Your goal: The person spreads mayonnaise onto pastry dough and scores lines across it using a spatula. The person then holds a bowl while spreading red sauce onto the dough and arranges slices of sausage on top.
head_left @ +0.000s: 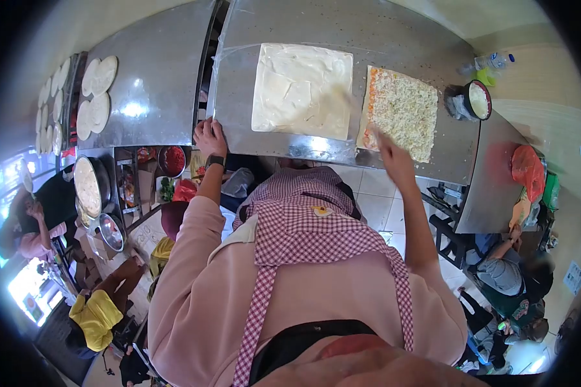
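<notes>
A square sheet of dough (301, 90) lies on the metal table, its top covered with a creamy white spread. To its right is a second sheet (403, 113) covered with shredded pale topping, with an orange strip along its left side. My right hand (396, 158) is over the near left corner of that sheet, its fingers curled. A blurred streak runs from it towards the white-spread sheet, and I cannot make out what it holds. My left hand (210, 137) rests at the table's near left corner, fingers laid over the edge, holding nothing.
A dark bowl of white shreds (478, 100) stands at the right, near a plastic bottle (495, 61). Flat dough rounds (99, 76) lie on the left table (155, 77). Below it are a red-filled bowl (172, 160) and a large basin (89, 186). Other people work on both sides.
</notes>
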Demonstrator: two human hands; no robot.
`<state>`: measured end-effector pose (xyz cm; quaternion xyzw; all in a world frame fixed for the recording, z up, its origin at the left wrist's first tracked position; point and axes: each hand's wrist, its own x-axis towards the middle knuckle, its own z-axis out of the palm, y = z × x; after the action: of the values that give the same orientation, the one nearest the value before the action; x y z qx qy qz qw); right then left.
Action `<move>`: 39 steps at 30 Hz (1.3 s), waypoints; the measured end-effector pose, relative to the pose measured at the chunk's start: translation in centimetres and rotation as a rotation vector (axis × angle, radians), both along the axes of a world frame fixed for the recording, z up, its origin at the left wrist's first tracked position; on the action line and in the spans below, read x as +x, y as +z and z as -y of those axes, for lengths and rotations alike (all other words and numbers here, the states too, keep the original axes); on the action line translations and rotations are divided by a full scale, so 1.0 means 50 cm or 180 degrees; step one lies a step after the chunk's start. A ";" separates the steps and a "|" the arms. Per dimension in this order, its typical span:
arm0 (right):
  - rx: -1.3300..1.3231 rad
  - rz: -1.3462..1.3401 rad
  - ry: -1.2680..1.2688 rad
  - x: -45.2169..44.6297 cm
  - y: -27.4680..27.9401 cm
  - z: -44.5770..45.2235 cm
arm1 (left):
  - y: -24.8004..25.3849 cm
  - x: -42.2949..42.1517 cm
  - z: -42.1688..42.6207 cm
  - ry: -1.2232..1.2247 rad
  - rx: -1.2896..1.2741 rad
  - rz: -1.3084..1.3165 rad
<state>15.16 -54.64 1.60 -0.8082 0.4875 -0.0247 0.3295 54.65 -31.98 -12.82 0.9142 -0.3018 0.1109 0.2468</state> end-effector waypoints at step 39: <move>-0.0588 -0.0845 0.1123 0.359 -0.095 -0.027 | 0.038 -0.097 -0.325 0.0030 -0.0255 -0.1054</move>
<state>33.09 -53.31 -3.15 -0.9037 0.3735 0.0951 0.1864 49.78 -15.71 -10.94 0.9108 -0.2481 -0.0282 0.3289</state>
